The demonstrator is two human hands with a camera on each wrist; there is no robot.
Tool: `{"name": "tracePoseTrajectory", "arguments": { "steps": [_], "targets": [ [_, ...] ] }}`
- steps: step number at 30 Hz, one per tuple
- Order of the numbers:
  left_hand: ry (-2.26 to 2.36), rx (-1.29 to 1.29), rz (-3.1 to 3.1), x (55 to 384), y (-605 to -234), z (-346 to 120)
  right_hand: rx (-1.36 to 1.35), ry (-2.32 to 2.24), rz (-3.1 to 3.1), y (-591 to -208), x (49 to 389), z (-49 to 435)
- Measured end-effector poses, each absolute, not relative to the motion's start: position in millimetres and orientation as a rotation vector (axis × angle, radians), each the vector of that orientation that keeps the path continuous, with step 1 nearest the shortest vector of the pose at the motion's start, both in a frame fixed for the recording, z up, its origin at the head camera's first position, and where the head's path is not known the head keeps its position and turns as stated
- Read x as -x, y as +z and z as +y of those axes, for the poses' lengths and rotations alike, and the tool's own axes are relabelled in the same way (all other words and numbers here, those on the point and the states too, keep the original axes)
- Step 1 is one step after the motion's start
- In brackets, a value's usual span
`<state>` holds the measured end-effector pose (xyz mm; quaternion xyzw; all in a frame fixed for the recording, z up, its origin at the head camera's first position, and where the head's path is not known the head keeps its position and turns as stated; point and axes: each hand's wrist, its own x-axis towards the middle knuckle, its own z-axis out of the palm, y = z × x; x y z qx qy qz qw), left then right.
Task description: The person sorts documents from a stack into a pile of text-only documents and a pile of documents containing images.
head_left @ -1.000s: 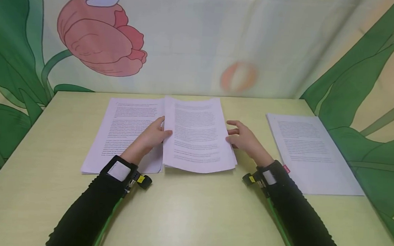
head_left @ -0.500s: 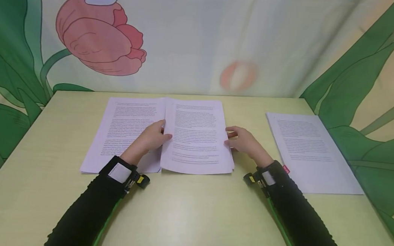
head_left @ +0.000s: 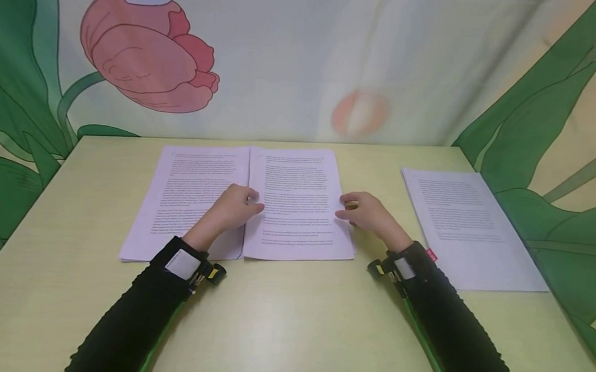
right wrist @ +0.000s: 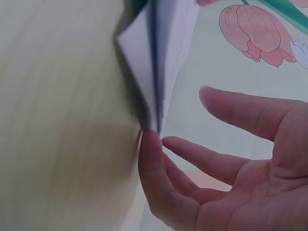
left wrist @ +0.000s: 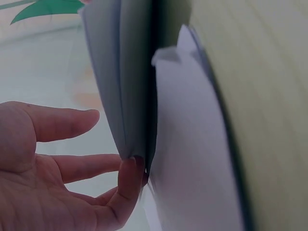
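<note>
A stack of printed sheets lies in the middle of the table, its left edge along another printed stack. My left hand is over the seam between the two. In the left wrist view, its fingers touch the paper's edge, while the thumb stands apart. At the middle stack's right edge is my right hand. The right wrist view shows fingertips against the sheets' edge, with the thumb held away from the paper. Some lower sheets have loose corners there.
A third stack of printed sheets lies at the table's right side, partly past the right forearm. The pale wooden table meets a curtain printed with flowers and leaves at the back.
The middle stack's lifted, curved sheets have come down flat beside the left stack. Both thumbs have come off the paper, and the right hand has moved slightly down.
</note>
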<state>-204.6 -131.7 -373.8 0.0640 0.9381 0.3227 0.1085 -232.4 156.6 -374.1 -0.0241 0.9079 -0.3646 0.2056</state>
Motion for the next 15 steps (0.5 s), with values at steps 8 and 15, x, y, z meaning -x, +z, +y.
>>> {"name": "tracePoseTrajectory", "arguments": {
  "steps": [8, 15],
  "targets": [
    [0.929, -0.162, 2.793, 198.4, -368.8, -125.0, 0.146, -0.921, 2.592, -376.2, 233.3, 155.5],
    [0.802, -0.28, 2.865, 196.2, -367.9, -121.4, 0.234, -0.852, 2.612, -377.9, 233.2, 155.0]
  ]
}}
